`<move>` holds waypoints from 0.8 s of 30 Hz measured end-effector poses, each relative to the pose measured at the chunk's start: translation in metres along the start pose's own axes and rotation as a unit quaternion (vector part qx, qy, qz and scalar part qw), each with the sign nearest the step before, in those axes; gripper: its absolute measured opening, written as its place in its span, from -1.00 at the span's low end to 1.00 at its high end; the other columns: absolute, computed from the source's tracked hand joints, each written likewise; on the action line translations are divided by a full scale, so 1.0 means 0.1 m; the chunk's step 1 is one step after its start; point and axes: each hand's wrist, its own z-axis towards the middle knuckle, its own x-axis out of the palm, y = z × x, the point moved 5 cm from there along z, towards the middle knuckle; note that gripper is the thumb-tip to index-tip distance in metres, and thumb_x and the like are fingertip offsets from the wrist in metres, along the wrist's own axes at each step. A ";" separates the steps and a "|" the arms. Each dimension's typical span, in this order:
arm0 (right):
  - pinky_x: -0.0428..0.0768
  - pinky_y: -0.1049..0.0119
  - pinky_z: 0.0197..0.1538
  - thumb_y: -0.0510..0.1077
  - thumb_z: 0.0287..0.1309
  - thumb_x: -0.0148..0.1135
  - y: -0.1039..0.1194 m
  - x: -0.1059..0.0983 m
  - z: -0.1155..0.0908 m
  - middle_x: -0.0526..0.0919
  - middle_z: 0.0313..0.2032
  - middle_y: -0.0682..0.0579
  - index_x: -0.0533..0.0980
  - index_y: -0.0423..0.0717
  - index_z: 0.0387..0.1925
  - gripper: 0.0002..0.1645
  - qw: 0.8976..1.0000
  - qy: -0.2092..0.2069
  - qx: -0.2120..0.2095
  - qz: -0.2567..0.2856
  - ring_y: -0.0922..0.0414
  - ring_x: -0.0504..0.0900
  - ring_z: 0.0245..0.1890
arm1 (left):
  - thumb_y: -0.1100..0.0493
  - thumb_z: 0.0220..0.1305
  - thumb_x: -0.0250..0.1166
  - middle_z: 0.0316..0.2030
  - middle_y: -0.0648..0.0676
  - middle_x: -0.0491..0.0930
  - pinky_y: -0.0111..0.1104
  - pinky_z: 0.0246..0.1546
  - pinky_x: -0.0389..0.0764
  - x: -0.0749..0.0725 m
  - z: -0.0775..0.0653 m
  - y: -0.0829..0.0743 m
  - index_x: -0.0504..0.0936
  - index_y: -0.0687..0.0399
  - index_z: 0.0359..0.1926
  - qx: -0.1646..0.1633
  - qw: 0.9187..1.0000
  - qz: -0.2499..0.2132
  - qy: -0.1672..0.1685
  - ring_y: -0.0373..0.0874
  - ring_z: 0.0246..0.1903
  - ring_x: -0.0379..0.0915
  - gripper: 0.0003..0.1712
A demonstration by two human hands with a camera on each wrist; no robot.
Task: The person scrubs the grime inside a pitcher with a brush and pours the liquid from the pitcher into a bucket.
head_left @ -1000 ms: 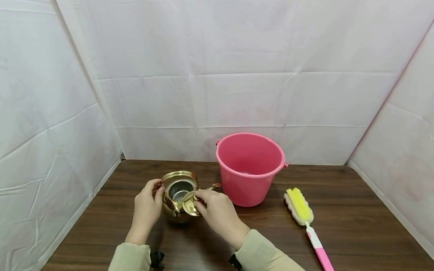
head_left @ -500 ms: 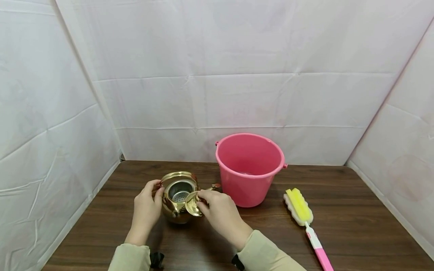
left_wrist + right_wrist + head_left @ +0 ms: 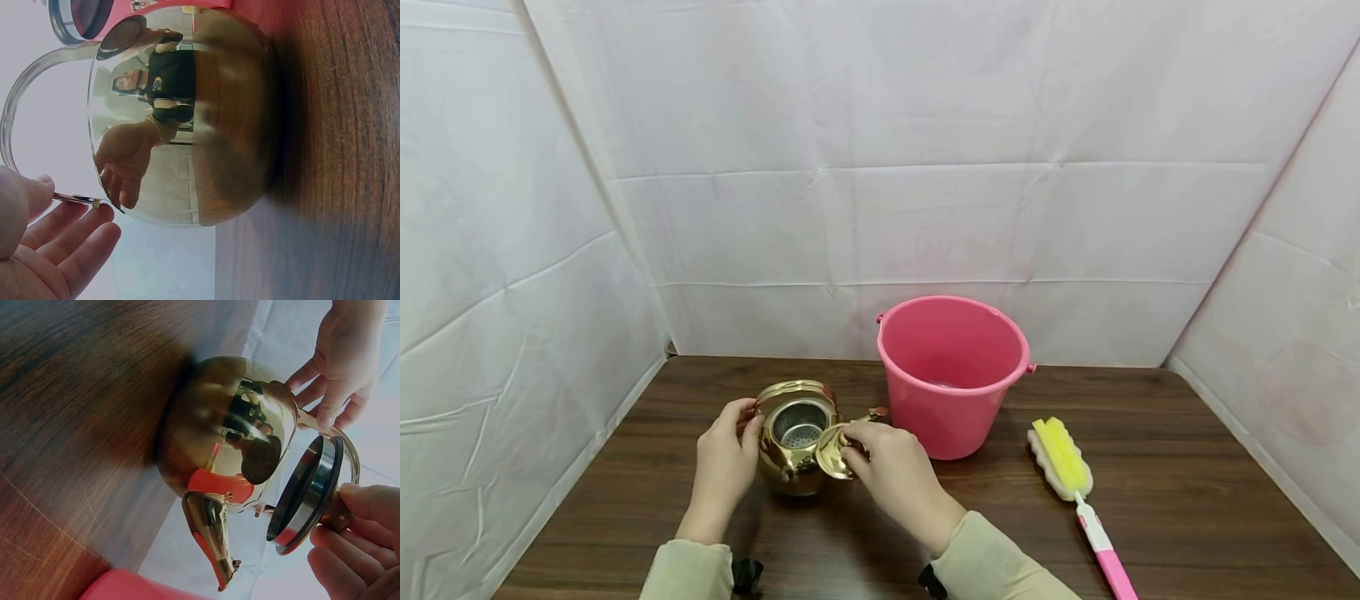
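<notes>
A shiny gold teapot (image 3: 786, 467) stands on the wooden table, its spout pointing right toward the bucket. Its top is uncovered, and a perforated metal strainer (image 3: 797, 432) shows inside the mouth. My left hand (image 3: 727, 454) pinches the left end of the arched handle (image 3: 25, 87) between thumb and fingers. With thumb and fingers my right hand (image 3: 891, 471) holds the gold lid (image 3: 832, 454) by its knob (image 3: 337, 514). The lid is tilted, off to the right of the mouth and close above the spout side; its steel inner rim shows in the right wrist view.
Right behind the spout stands a pink bucket (image 3: 940, 421). A sponge brush (image 3: 1063, 458) with a yellow-and-white head and pink-and-white handle lies on the table (image 3: 1187, 467) at right. White sheeting (image 3: 850, 225) walls in the back and both sides.
My right hand has moved the lid slightly to the right, further off the teapot's mouth. The left hand and the teapot have stayed in place.
</notes>
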 end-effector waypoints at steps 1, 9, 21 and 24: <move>0.65 0.30 -0.25 -0.17 0.03 0.37 0.00 0.00 0.00 0.74 -0.28 0.11 0.67 0.00 -0.25 -0.82 1.000 0.001 0.001 0.000 0.23 0.70 -0.28 | 0.35 0.28 0.18 -0.19 0.33 0.64 -0.02 -0.21 0.62 0.00 0.00 0.00 0.52 0.34 -0.06 0.001 1.000 0.000 -0.001 0.19 -0.22 0.62 -0.78; 0.65 0.30 -0.25 -0.18 0.03 0.36 -0.04 -0.02 -0.02 0.73 -0.29 0.11 0.67 -0.01 -0.27 -0.84 1.000 0.004 0.004 -0.001 0.23 0.70 -0.29 | 0.37 0.26 0.19 -0.21 0.32 0.64 -0.03 -0.23 0.62 0.00 0.00 0.00 0.52 0.34 -0.08 0.013 1.000 -0.002 -0.013 0.18 -0.24 0.63 -0.79; 0.65 0.26 -0.19 -0.18 0.03 0.36 -0.09 -0.04 -0.04 0.74 -0.23 0.09 0.68 -0.02 -0.21 -0.78 1.000 0.001 0.010 -0.003 0.20 0.71 -0.23 | 0.36 0.27 0.20 -0.21 0.31 0.64 -0.03 -0.24 0.62 0.01 -0.01 0.01 0.52 0.33 -0.06 0.015 1.000 0.001 -0.009 0.18 -0.24 0.63 -0.78; 0.65 0.26 -0.20 -0.18 0.02 0.37 -0.09 -0.05 -0.05 0.74 -0.23 0.10 0.68 -0.02 -0.22 -0.78 1.000 -0.002 0.012 -0.005 0.20 0.71 -0.24 | 0.36 0.27 0.19 -0.21 0.31 0.64 -0.03 -0.24 0.62 0.01 -0.01 0.01 0.52 0.34 -0.06 0.013 1.000 0.002 -0.009 0.18 -0.24 0.63 -0.77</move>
